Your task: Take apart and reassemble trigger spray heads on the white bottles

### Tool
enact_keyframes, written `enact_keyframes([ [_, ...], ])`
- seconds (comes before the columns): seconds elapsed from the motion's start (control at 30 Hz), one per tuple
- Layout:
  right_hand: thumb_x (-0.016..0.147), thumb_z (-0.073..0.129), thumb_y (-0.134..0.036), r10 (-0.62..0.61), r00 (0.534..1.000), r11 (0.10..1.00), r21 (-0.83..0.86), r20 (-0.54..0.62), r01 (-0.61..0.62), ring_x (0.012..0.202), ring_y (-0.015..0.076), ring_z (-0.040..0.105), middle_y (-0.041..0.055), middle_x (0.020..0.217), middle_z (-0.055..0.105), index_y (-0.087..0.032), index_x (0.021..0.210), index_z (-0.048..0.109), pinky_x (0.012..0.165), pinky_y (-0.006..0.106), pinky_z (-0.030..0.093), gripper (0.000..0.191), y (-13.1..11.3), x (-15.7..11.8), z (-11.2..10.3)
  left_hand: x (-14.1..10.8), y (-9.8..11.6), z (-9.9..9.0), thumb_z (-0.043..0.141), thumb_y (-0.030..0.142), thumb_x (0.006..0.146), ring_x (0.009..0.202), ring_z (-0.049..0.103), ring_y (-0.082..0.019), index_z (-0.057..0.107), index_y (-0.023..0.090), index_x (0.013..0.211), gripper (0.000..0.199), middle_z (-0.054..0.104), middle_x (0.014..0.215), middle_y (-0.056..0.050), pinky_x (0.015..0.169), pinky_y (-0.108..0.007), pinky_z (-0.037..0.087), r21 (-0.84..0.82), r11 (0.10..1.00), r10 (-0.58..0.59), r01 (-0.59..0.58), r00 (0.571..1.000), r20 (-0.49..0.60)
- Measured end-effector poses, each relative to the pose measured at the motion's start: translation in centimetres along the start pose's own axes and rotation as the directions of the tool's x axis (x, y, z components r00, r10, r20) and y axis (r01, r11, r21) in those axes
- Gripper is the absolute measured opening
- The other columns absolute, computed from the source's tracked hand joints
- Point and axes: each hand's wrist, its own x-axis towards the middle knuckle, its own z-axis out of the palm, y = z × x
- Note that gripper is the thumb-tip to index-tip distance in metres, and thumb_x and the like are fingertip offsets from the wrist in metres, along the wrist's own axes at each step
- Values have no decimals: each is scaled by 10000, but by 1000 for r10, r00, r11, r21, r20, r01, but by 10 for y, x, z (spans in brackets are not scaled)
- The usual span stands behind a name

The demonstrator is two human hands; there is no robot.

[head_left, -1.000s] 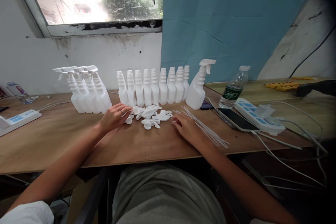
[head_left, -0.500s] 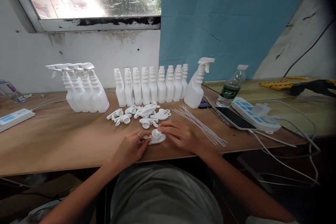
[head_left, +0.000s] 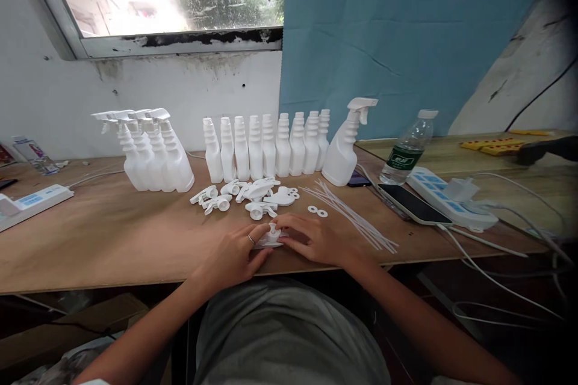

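Observation:
A white spray head (head_left: 270,244) lies on the table at the front edge, its round collar facing up. My left hand (head_left: 235,254) grips it from the left, the fingers curled over the collar and the thumb low at the near side. From the right, my right hand (head_left: 316,242) pinches the same piece between thumb and fingers. Part of the spray head is hidden by my fingers. Just beyond it lies a heap of more white spray heads (head_left: 257,189). Two flat white rings (head_left: 312,209) rest beside my right hand, near several thin white tubes (head_left: 350,213).
White bottles (head_left: 270,153) stand in a row at the back. Assembled spray bottles (head_left: 156,159) are on the left, and another spray bottle (head_left: 339,156) on the right. Further right are a water bottle (head_left: 403,156), a phone (head_left: 413,204), a power strip (head_left: 440,192) and cables.
My left fingers have come up over the collar, and my right hand has shifted lower beside it. The flat rings to the right now show. The whole view has shifted slightly.

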Motion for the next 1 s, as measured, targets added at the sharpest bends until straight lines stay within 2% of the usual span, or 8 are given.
enact_keyframes([
  [0.17, 897, 598, -255, -41, 998, 999, 12, 42, 41, 1078, 190, 636, 84, 1143, 676, -214, 1112, 639, 935, 342, 537, 223, -1, 3, -3, 3, -2, -1, 493, 307, 943, 954, 682, -201, 521, 290, 1280, 339, 677, 1150, -49, 820, -297, 536, 27, 999, 34, -35, 999, 33],
  [0.33, 919, 567, -236, -65, 997, 998, 14, 38, 65, 989, 178, 659, 69, 1050, 698, -207, 1043, 648, 875, 327, 551, 151, 1, 6, -2, 4, -3, -1, 474, 339, 952, 890, 694, -199, 542, 280, 1248, 309, 691, 1100, -46, 756, -283, 533, 47, 999, 17, -20, 998, 56],
  [0.53, 934, 534, -222, -50, 999, 998, -49, 11, 50, 954, 186, 661, 76, 1021, 700, -194, 1032, 632, 855, 332, 547, 141, -2, 5, 1, 3, -3, -1, 478, 348, 951, 929, 692, -205, 532, 271, 1281, 343, 681, 1136, -47, 774, -283, 534, 40, 999, 16, -18, 999, 46],
  [0.67, 933, 528, -201, -87, 996, 995, -46, 29, 88, 965, 191, 652, 98, 1035, 688, -176, 1029, 641, 848, 327, 544, 150, -4, 7, 1, 4, -3, -1, 473, 334, 952, 901, 695, -201, 530, 275, 1288, 346, 684, 1122, -47, 768, -283, 536, 57, 998, 32, -35, 999, 44],
  [0.77, 929, 536, -203, -37, 998, 999, 1, 50, 37, 973, 179, 650, 87, 1042, 686, -186, 1012, 652, 862, 312, 540, 144, -5, 8, -2, 4, -3, -1, 466, 341, 956, 888, 693, -202, 513, 275, 1300, 354, 682, 1116, -47, 753, -283, 530, 81, 996, 33, -37, 998, 50],
  [0.87, 935, 530, -243, 36, 997, 998, 49, 65, -39, 1055, 178, 632, 55, 1099, 686, -230, 1053, 657, 946, 333, 508, 174, -2, 8, -10, 3, -3, -1, 461, 346, 957, 846, 691, -199, 551, 249, 1236, 309, 693, 1047, -49, 719, -276, 521, 102, 994, 26, -33, 997, 67],
  [0.93, 941, 516, -278, 133, 991, 991, 31, -12, -133, 1069, 187, 629, 48, 1145, 678, -250, 1142, 628, 963, 353, 495, 232, 6, 6, -20, 3, -3, -2, 456, 346, 959, 836, 688, -199, 571, 238, 1195, 284, 693, 1023, -48, 710, -274, 516, 118, 993, 21, -30, 997, 73],
  [1.0, 941, 500, -298, 258, 957, 962, -55, -135, -268, 1022, 202, 641, 69, 1144, 675, -228, 1192, 600, 935, 360, 496, 279, 20, 2, -34, 3, -2, -3, 450, 345, 962, 861, 684, -202, 567, 234, 1200, 288, 686, 1055, -50, 732, -280, 515, 134, 991, 16, -26, 997, 77],
])
